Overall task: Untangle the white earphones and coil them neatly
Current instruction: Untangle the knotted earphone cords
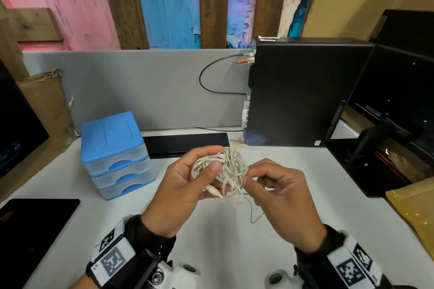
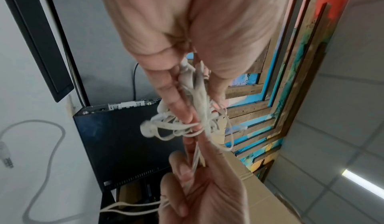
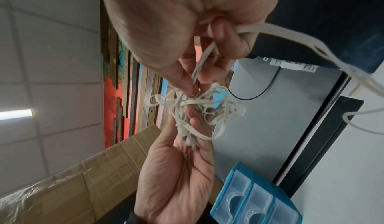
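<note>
A white counter lies under both hands, with a blue box of drawers off to the left. The left hand curls around the white earphones, a messy ball of flat, thin, bendy cord. The right hand pinches one strand beside the ball. It is best to pull softly, so knots do not get tighter. A black computer stands behind.

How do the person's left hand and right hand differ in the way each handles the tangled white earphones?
The left hand cups the bulk of the tangled white earphones, thumb pressed over the bundle; the right hand pinches only one strand at the bundle's edge. The left palm faces up; the right shows its back. Both grip the cable above the white desk.
</note>
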